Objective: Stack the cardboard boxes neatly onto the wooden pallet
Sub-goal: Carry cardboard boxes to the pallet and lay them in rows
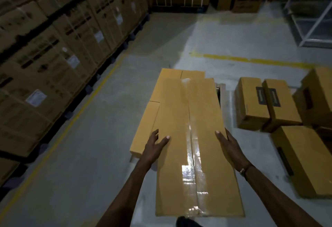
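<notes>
I carry a long, taped cardboard box point(190, 147) lengthwise in front of me. My left hand point(154, 145) grips its left edge, thumb on the top face. My right hand point(228, 144) grips its right edge the same way. Below and beyond it lie several flat boxes point(170, 77) stacked low on the floor. A bit of the wooden pallet point(221, 90) shows at their far right corner; the rest of it is hidden under the boxes.
Several loose boxes point(265, 104) lie on the floor at right, one long box point(303, 160) nearest me. A tall wall of stacked cartons point(53, 56) runs along the left behind a yellow floor line point(75, 117). A white metal frame point(309, 16) stands far right.
</notes>
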